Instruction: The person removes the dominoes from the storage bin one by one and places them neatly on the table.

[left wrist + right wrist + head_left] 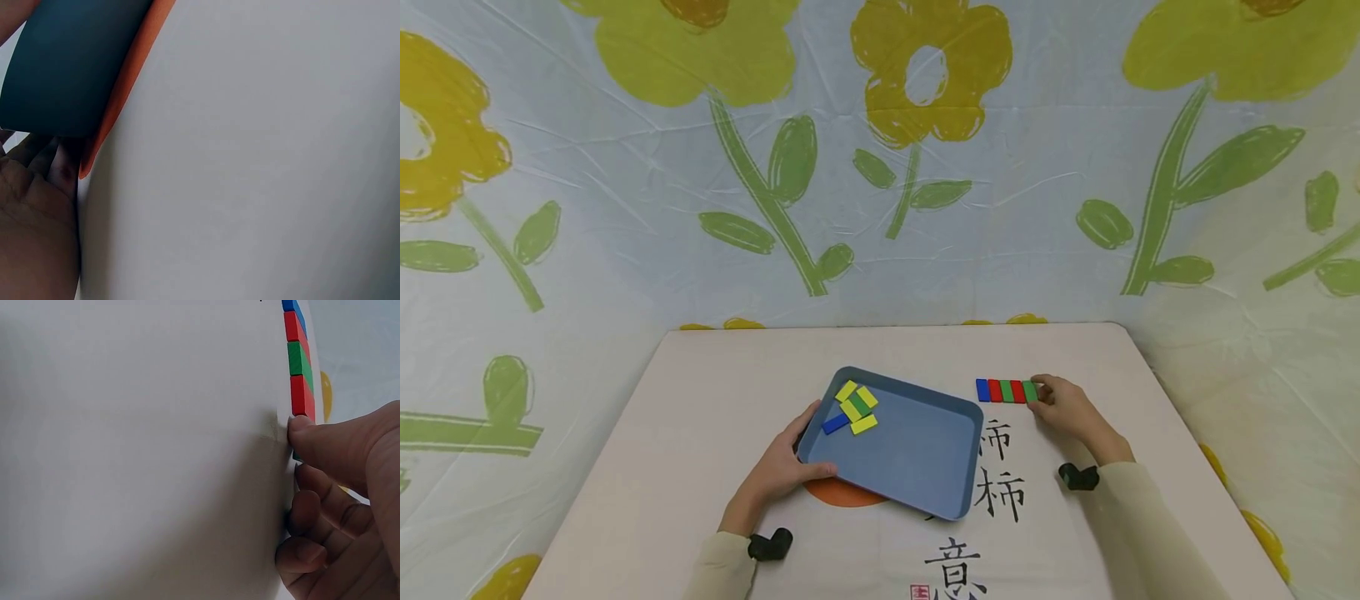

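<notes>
Nearest the person, the table (647,467) shows black characters (1000,492) and an orange disc (842,493) printed on its pale cover. The near edge is out of view between the two sleeves. Bare surface lies open to the left of the left hand and to the right of the right forearm.

The left hand (782,467) grips the near-left rim of the blue tray (917,458), thumb curled over the rim and the other fingers under it; the left wrist view shows fingers (44,159) below the tray's dark underside. The tray sits tilted in the middle of the table, partly over the orange disc. At its far-left corner lie loose blocks (853,407): three yellow, one green, one blue, overlapping in a small heap. The rest of the tray floor is bare.

To the right and a little farther, the right hand (1067,410) pinches the green end block (1030,391) of a row of blocks (1003,390), thumb and forefinger closed on it, the remaining fingers curled. The row runs leftward: green, red, green, red, blue, touching side by side.

Beyond the row, open table reaches the far edge, where the flowered cloth (880,167) rises behind it.
</notes>
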### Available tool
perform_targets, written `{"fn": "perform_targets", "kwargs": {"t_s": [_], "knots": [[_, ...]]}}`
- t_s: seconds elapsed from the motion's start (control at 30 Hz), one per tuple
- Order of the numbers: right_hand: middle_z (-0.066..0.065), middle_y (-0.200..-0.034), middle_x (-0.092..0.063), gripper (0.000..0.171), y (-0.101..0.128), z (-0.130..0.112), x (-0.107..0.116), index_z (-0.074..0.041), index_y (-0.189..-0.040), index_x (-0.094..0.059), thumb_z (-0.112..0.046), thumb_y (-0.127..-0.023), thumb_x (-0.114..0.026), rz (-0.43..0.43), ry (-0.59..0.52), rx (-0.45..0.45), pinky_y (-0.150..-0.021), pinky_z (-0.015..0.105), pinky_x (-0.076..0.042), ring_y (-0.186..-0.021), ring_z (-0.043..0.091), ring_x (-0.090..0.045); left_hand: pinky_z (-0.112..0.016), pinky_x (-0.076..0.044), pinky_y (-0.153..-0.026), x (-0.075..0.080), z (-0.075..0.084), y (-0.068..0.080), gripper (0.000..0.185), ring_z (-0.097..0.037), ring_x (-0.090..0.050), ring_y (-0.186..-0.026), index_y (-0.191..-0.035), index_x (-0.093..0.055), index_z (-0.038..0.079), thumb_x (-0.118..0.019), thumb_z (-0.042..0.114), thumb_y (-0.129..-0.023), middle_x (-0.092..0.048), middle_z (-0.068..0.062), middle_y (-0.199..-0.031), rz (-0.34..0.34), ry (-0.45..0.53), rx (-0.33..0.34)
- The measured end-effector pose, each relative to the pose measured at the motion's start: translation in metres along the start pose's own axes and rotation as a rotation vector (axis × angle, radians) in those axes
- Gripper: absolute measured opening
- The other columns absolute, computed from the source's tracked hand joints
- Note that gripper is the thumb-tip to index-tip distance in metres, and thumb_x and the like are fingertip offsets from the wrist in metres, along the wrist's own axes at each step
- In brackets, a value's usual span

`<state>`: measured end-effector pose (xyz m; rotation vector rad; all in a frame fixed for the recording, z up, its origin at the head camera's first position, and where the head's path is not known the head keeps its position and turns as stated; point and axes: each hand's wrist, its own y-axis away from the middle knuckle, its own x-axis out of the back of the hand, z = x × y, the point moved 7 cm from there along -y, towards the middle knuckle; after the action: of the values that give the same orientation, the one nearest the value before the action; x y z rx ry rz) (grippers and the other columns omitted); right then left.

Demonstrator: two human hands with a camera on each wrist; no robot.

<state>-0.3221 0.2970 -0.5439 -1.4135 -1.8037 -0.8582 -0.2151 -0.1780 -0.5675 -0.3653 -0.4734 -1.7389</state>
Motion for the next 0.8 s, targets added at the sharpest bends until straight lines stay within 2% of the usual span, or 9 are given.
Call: {"fn": "perform_targets", "kwargs": {"t_s": [0.6,0.8], "knots": [[0.020,-0.105,-0.065,0.051,-0.0017,0.0033,-0.0028,0.007,-0.139,-0.053,-0.013,-0.096,-0.072,-0.014,-0.003,-0.018,-0.078,0.041,-0.056,-0.089,0.028,-0.061,-0.067,-0.024,-0.122,-0.0001,-0.0019,0.0012,0.110,-0.037,-0.025,-0.157,-0.164,-0.026,0.034,-0.091,0.040,-0.075,-0.028,-0.006,-0.170,0.001,-0.004,-0.004],[0.022,-0.110,-0.066,0.061,0.0021,-0.0011,0.0031,0.006,-0.146,-0.046,-0.014,-0.094,-0.072,-0.039,-0.015,-0.003,-0.085,0.051,-0.057,-0.095,0.032,-0.065,-0.067,-0.025,-0.121,0.0008,-0.0017,0.0010,0.111,-0.038,-0.026,-0.156,-0.164,-0.025,0.034,-0.092,0.040,-0.075,-0.028,-0.007,-0.170,-0.001,-0.013,-0.005]]}}
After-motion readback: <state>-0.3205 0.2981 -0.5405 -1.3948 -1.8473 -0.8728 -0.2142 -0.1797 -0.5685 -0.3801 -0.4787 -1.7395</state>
